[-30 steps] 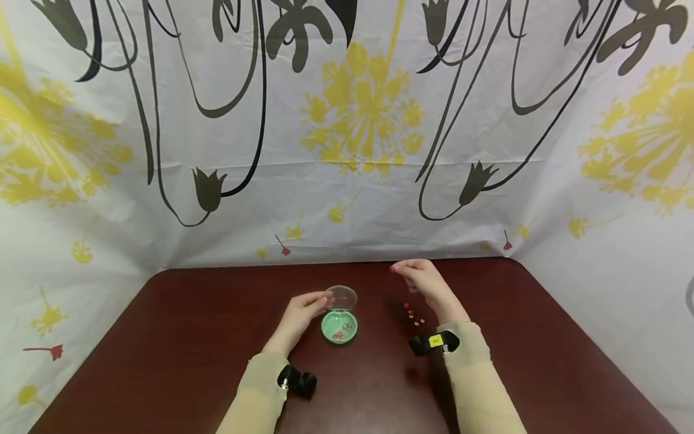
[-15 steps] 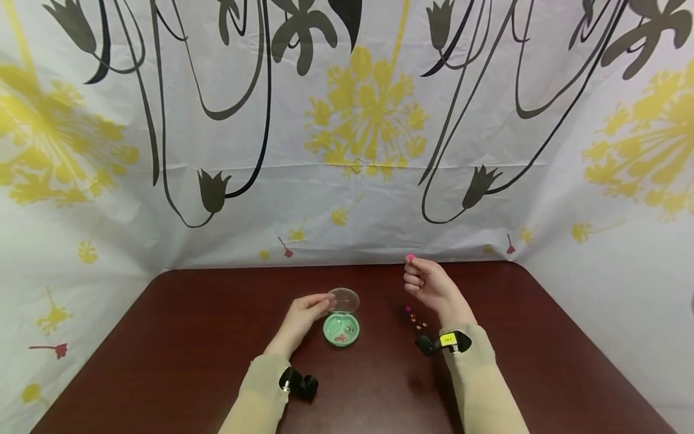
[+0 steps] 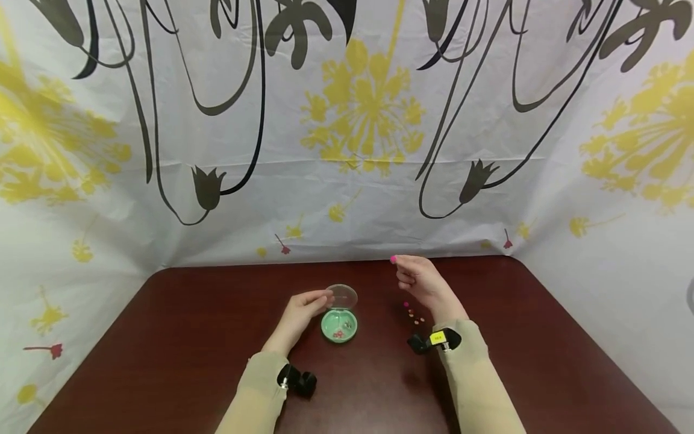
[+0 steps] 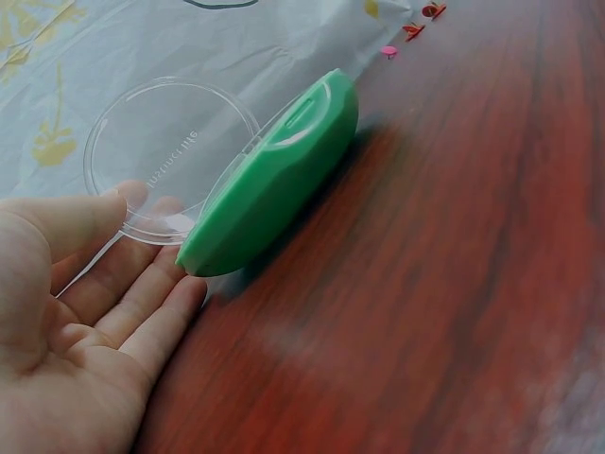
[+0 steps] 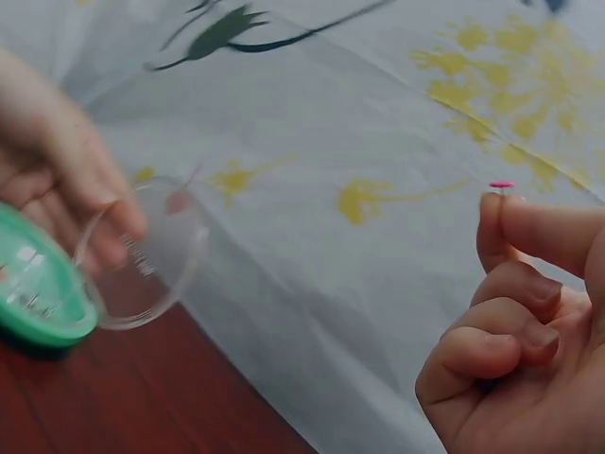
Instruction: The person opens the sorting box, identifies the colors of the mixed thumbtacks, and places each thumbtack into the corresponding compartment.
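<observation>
A round green case with compartments sits on the table, its clear hinged lid raised. My left hand pinches the lid's edge between thumb and fingers. In the head view, small reddish and silvery pieces lie inside the case. To the right, my right hand holds a pink thumbtack between thumb and index finger, above the table and flat head up. The other fingers of that hand are curled in. Below it lie several loose thumbtacks, one pink and others reddish or coppery.
The dark red-brown table ends at the back against a white patterned cloth, which also hangs on both sides. A black wrist camera is strapped to the left sleeve, another black wrist camera to the right one.
My right hand rose and turned, moving right with the pink thumbtack, then came back left. My left hand stays on the lid. The view tilted slightly.
</observation>
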Demonstrator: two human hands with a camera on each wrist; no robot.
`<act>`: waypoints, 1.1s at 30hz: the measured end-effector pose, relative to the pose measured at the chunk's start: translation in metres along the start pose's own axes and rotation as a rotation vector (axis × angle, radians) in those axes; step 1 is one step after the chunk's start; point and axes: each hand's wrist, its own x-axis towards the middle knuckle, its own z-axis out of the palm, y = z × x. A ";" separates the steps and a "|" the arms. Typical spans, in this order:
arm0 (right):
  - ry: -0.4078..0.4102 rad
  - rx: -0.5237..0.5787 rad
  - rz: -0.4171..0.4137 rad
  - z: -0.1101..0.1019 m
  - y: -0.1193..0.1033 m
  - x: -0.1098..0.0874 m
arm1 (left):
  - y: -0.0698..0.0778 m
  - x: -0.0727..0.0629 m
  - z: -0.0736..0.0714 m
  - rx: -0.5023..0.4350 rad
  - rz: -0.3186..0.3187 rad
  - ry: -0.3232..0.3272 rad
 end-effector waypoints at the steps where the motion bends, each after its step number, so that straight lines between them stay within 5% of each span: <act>1: 0.029 -0.083 0.002 0.006 0.002 0.002 | 0.001 0.000 0.000 -0.001 -0.002 0.003; 5: 0.038 -0.508 0.002 0.033 0.015 0.007 | 0.002 -0.001 -0.002 -0.001 -0.007 0.005; 9: -0.144 -0.994 -0.101 0.058 0.030 0.008 | 0.003 0.000 -0.002 -0.007 -0.004 0.007; 12: -0.273 -1.213 -0.169 0.070 0.038 0.007 | 0.004 0.001 -0.001 -0.006 0.005 0.002; 15: -0.344 -1.315 -0.210 0.078 0.045 0.006 | 0.002 0.000 -0.001 -0.011 0.007 -0.001; 22: -0.369 -1.450 -0.299 0.089 0.058 0.004 | 0.000 0.000 -0.001 -0.013 0.010 -0.003; 33: -0.361 -1.557 -0.298 0.094 0.066 0.003 | 0.003 0.001 -0.001 -0.018 0.010 -0.001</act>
